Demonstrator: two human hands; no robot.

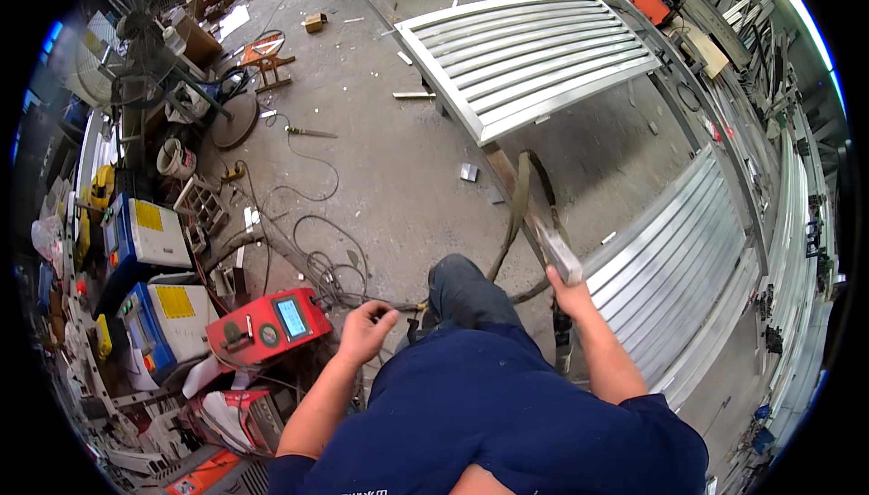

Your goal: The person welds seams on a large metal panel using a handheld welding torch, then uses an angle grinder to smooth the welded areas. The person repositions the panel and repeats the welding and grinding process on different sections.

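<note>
My right hand (568, 294) is closed round the near end of a short silver metal bar (561, 258), which lies along a long steel beam (502, 169). Just beyond it, a thick olive-sheathed cable (520, 192) hangs over the beam. At the left, my left hand (367, 332) is raised beside a red machine (270, 326) with a lit screen. Its fingers curl toward the thumb, and whatever may be between them is hidden. A white slatted metal panel (534, 56) rests across the beams ahead, and a second slatted panel (665, 269) sits lower at the right.
Blue-and-white machines (163, 233) crowd the left side. Loose cables (326, 260) tangle across the floor near my feet. A small orange stool (265, 61), a white bucket (176, 158) and a fan (100, 61) stand farther left. Long metal profiles (797, 269) line the right.
</note>
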